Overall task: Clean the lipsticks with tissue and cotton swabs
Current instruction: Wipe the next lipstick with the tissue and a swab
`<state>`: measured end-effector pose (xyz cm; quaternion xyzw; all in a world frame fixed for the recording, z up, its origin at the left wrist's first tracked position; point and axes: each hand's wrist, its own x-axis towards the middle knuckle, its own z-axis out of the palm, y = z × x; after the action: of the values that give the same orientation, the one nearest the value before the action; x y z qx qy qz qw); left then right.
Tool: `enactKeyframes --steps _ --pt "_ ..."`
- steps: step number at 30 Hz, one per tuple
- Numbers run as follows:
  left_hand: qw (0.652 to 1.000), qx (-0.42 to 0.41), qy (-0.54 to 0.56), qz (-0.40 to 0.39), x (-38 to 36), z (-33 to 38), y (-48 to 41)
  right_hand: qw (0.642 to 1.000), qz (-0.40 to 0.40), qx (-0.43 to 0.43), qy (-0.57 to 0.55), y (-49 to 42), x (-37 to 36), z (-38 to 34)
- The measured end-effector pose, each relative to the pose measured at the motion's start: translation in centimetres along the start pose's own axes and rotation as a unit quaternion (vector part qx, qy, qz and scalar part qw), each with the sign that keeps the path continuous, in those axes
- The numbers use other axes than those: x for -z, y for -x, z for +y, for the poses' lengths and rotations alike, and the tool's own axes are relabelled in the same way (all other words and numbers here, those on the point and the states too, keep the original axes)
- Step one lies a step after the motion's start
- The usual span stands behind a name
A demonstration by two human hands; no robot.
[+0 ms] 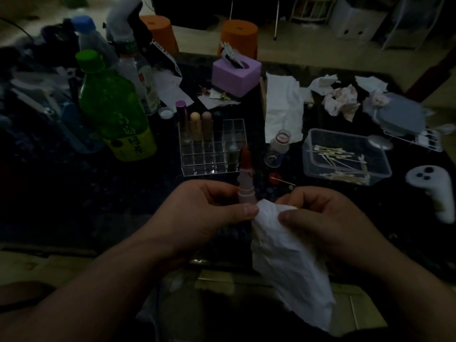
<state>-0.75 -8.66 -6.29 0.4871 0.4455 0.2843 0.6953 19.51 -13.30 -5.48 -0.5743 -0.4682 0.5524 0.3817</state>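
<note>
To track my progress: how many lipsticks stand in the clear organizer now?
5: four in the back row, purple-capped, beige, pink, dark; one grey at the front right. Dim light may hide more.

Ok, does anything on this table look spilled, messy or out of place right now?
Nothing spilled that I can see. Crumpled tissues with pinkish stains lie piled at the back right, and one cotton swab lies loose on the table beside a small red cap, outside the clear tub of swabs.
</note>
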Motion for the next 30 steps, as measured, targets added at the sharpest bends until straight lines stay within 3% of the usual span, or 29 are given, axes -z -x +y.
enactKeyframes --steps 5,11,15,21,28,30 --pt "0.995 0.002 -0.076 0.063 0.3 0.5 0.0 0.999 0.045 -0.004 0.027 -0.2 0.4 -0.2" --pt "0.987 0.048 -0.146 0.041 0.5 0.9 0.4 0.979 0.125 0.074 0.147 -0.6 0.4 0.5" --pt "0.99 0.075 -0.119 -0.01 0.1 1.2 0.8 0.979 0.125 0.123 0.105 -0.2 -1.1 0.2" --pt "0.99 -0.002 -0.137 -0.044 0.0 0.6 0.5 0.985 0.054 0.156 0.055 0.1 -2.0 0.3" --pt "0.993 0.013 -0.095 -0.064 0.1 0.4 0.1 0.991 0.001 0.131 -0.031 0.0 -1.3 0.1" --pt "0.994 0.023 -0.08 -0.066 0.2 0.5 0.1 0.99 0.001 0.068 -0.127 -0.1 -1.1 0.0"
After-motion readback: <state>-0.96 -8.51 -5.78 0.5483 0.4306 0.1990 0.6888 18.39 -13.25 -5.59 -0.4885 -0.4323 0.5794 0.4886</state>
